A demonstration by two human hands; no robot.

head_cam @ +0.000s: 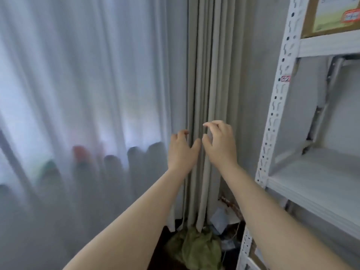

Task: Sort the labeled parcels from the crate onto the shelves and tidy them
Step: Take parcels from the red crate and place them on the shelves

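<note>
parcel: one labeled cardboard parcel (331, 14) in view, on the top shelf at its left front corner, close to the post; cut off by the frame.
crate: not in view. Brown bit at the rack's bottom edge is too cropped to call.
shelves: white metal shelves (311, 172) along the right side; slotted post (276, 106) carries a small red sticker (286, 78), text unreadable.
left hand: left hand (182, 151) raised in the air, fingers loosely curled, holds nothing; fingertips near the drape edge, contact can't be told.
right hand: right hand (219, 145) just beside the left, thumb and fingers curved apart, nothing in it; well apart from the post.
background: grey drape (204, 75) behind both hands, sheer curtain (78, 94) to the left, green bundle (196, 248) on the floor below, clutter by the rack foot.
step: judged as between parcels; both hands are empty and the view faces off the shelves.
next move: calls for finding the crate, taking a parcel with both hands, reading its label and matching it to a shelf; then squaring parcels to the shelf's front edge.
</note>
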